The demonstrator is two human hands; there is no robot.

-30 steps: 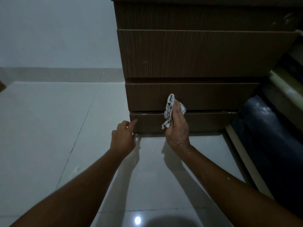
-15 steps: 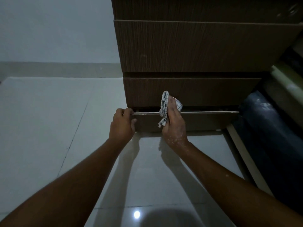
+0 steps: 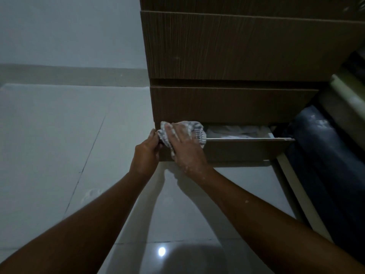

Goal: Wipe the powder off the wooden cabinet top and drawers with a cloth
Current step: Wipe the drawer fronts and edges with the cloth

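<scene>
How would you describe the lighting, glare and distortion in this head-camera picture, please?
Head view: dim overall, the cabinet darkest toward its right. A small bright glare spot sits on the glossy floor, and soft arm shadows fall below the bottom drawer. Also in the head view, the wide angle slants the cabinet's left edge, and the cloth looks slightly blurred.

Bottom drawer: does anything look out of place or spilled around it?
The bottom drawer stands pulled out, pale fabric showing inside, unlike the shut drawers above. White powder speckles the right hand and wrist, dusts the dark roll to its right, and smudges a floor tile at left.
</scene>
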